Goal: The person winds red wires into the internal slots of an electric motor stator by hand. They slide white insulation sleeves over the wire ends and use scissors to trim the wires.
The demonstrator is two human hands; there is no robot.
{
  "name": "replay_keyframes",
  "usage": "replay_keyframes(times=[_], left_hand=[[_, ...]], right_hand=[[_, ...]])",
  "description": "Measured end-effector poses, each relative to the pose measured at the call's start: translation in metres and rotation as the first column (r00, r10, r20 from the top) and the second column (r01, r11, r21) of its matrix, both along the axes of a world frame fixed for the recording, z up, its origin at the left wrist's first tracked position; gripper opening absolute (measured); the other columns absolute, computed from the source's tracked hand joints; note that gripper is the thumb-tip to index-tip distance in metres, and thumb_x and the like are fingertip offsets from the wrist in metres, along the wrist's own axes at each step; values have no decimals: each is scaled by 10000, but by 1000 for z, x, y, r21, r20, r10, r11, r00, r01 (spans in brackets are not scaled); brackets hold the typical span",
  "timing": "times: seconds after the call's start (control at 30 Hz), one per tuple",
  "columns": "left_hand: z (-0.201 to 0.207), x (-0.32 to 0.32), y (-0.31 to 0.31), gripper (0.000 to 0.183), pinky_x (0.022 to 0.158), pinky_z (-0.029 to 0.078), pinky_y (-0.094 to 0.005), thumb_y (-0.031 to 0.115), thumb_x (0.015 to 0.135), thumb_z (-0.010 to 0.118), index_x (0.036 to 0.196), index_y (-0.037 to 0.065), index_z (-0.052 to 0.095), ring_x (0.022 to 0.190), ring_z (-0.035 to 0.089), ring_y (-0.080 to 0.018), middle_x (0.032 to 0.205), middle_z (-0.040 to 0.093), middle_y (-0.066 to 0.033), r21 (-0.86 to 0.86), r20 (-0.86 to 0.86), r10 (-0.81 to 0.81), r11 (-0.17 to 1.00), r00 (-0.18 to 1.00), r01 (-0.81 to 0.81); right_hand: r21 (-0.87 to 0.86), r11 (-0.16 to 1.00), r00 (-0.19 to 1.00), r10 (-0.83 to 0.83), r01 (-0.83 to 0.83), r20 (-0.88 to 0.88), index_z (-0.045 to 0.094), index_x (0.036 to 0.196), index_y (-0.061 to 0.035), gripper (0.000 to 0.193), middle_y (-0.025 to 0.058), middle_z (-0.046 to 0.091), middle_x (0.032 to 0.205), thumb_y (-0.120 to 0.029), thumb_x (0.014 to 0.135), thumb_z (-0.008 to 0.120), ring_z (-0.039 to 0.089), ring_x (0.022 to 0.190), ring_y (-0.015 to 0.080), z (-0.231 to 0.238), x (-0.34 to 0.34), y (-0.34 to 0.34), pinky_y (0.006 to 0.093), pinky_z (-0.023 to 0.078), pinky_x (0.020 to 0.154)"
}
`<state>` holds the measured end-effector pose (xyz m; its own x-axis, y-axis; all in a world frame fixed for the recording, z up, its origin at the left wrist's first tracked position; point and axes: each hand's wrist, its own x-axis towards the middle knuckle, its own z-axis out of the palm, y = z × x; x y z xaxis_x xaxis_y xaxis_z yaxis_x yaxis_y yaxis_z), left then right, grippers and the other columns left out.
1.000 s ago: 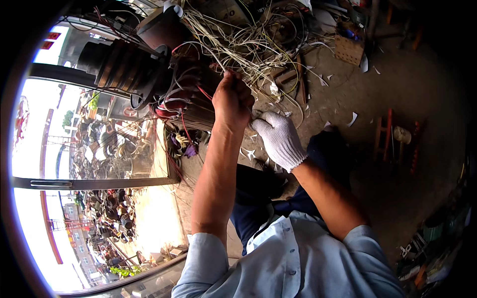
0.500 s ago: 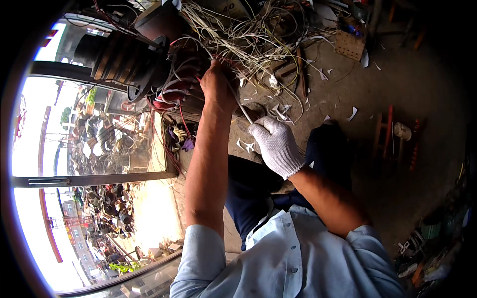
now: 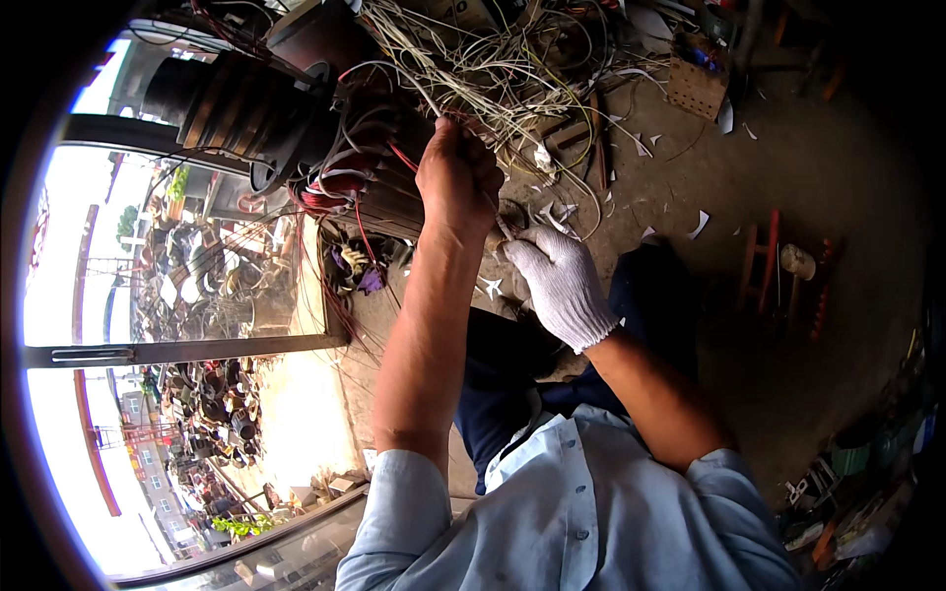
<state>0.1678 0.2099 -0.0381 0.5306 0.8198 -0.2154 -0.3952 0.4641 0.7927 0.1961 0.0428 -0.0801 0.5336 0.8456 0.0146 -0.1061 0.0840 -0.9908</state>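
Observation:
A pale grey cable point(image 3: 419, 89) runs from the large motor-like machine into my bare left hand point(image 3: 455, 182), whose fingers are wrapped round it. From there a short stretch of it passes to my right hand point(image 3: 560, 276), which wears a white knitted glove and pinches the cable at thumb and forefinger. The two hands are close together above the floor. Beyond my left hand, grey and red wires point(image 3: 340, 187) loop over the machine's dark ribbed body. The cable's end is hidden in or behind my gloved hand.
A big tangle of pale cables point(image 3: 493, 69) lies ahead. White scraps point(image 3: 698, 226) are scattered on the concrete floor. A perforated box point(image 3: 698, 79) stands far right of the tangle, a red-framed stool point(image 3: 774, 261) at right. A dark cylindrical machine part point(image 3: 232, 108) and a window frame point(image 3: 187, 352) are at left.
My left hand has moved right along with the cable, toward my right hand, and its grip has turned. The stretch of cable between the hands is shorter. My gloved hand has shifted slightly right.

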Motion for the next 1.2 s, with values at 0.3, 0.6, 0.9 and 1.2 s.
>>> replay_keyframes(times=[0.3, 0.6, 0.9, 1.2], left_hand=[[-2, -3, -4, 324, 441, 287, -270, 366, 1068, 461, 818, 161, 489, 505, 342, -103, 648, 405, 29, 5, -22, 21, 1000, 1000, -21], [-28, -16, -54, 212, 634, 498, -281, 229, 1024, 599, 977, 26, 639, 677, 591, -146, 765, 634, -41, 199, -66, 38, 980, 997, -24], [-11, 7, 16, 281, 443, 350, -278, 312, 1063, 473, 849, 146, 547, 504, 422, -124, 670, 500, 12, 121, -103, 37, 992, 994, -25], [-5, 11, -6, 251, 431, 246, -239, 336, 1072, 446, 882, 184, 506, 495, 309, -87, 692, 397, 49, 84, -61, 26, 996, 998, -20]], right_hand=[[69, 997, 999, -29, 26, 44, 693, 944, 24, 209, 159, 680, 782, -179, 934, 642, 636, 701, 241, 0, 4, 18, 353, 489, 665], [26, 994, 993, -106, 105, 46, 675, 853, 29, 197, 147, 665, 733, -157, 909, 646, 646, 656, 244, 1, 19, 19, 354, 493, 626], [26, 1000, 991, -10, 13, -130, 686, 908, 1, 198, 49, 598, 627, -193, 937, 659, 573, 512, 117, 0, 3, 12, 291, 495, 497], [28, 1000, 995, 14, -11, -99, 697, 938, 21, 251, 124, 660, 702, -229, 930, 679, 620, 600, 189, 0, 8, 4, 332, 503, 623]])
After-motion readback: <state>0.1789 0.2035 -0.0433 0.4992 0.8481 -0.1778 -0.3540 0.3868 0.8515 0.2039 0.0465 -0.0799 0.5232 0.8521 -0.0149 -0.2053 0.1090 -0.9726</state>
